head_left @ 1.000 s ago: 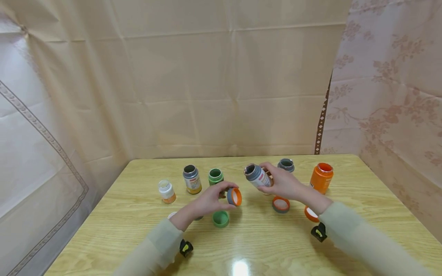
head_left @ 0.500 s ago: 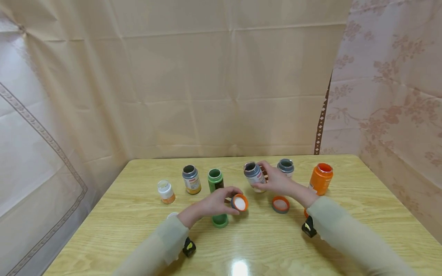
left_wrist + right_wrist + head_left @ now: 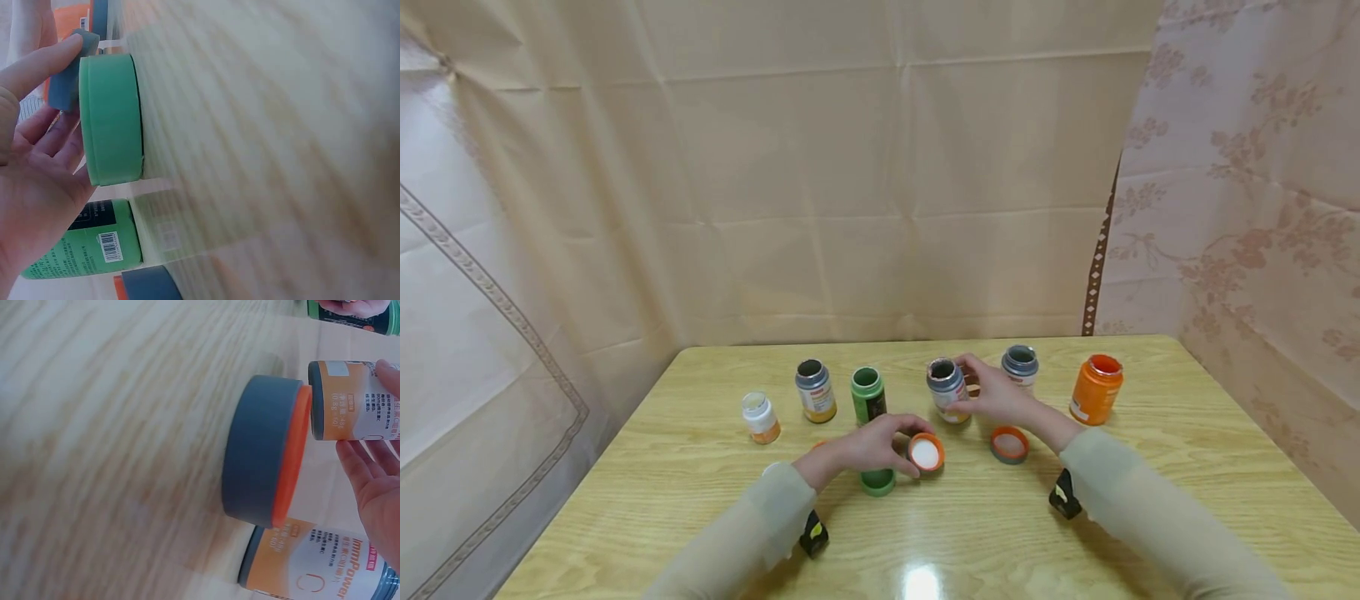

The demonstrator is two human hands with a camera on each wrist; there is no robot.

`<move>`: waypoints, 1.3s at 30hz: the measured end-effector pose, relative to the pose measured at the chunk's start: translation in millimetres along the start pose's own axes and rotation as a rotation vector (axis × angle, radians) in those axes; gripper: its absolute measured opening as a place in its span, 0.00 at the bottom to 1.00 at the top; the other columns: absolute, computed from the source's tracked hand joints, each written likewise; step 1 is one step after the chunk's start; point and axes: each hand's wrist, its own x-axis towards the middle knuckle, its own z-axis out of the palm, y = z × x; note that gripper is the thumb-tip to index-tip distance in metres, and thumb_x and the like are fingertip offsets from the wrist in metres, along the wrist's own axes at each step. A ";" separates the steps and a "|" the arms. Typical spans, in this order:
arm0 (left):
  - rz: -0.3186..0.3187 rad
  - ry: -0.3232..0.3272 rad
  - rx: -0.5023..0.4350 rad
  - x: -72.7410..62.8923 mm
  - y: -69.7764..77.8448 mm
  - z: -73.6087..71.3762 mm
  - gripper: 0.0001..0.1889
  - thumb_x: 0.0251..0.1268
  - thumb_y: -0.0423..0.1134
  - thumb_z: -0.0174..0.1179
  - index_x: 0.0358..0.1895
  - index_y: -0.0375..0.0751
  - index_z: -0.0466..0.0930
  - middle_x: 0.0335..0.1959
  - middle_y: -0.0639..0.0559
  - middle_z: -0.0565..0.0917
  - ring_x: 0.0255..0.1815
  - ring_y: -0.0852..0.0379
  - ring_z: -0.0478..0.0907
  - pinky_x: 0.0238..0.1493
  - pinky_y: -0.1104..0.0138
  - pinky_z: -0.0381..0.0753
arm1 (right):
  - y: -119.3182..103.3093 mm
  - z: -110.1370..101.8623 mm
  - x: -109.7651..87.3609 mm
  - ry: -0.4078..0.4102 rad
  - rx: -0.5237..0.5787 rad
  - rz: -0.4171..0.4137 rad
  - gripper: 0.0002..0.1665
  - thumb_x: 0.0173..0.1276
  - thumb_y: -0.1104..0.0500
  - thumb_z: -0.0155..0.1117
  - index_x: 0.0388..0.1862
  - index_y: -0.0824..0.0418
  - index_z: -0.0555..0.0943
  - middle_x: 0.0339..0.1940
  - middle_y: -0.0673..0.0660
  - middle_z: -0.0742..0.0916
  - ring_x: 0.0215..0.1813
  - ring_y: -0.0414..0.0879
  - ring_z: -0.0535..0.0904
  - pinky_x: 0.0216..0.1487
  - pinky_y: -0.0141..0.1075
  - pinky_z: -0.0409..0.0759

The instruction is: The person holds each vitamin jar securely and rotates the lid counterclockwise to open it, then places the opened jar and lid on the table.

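My right hand [image 3: 1000,394] grips a grey supplement bottle [image 3: 946,385] around its side. The bottle stands upright, uncapped, its mouth facing up; its orange-and-white label [image 3: 356,400] shows in the right wrist view. My left hand [image 3: 874,443] pinches a grey screw cap [image 3: 927,453] with an orange rim between thumb and fingers, white inside turned up, low over the table in front of the bottle. In the left wrist view the cap's grey side [image 3: 65,84] shows under the thumb. A green cap [image 3: 877,482] lies below the left hand, and an open green bottle [image 3: 868,392] stands behind it.
Other uncapped bottles stand on the wooden table [image 3: 970,533]: a small white one [image 3: 761,417], a grey one [image 3: 816,390] at left, another grey one [image 3: 1021,365], and an orange one [image 3: 1097,389]. A grey-orange cap [image 3: 1010,445] lies near the right forearm. Curtains hang behind.
My right hand has lowered the tilted grey bottle and set it upright on the table. My left hand has moved slightly right and down, turning the cap's inside upward.
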 end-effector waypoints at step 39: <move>-0.112 -0.056 0.081 7.4 -2.9 2.3 0.28 0.50 0.31 0.74 0.58 0.44 0.78 0.53 0.59 0.80 0.54 0.66 0.73 0.63 0.66 0.65 | 15.4 3.7 5.5 0.001 0.105 0.059 0.37 0.54 0.63 0.77 0.59 0.69 0.68 0.54 0.64 0.81 0.59 0.62 0.75 0.59 0.51 0.73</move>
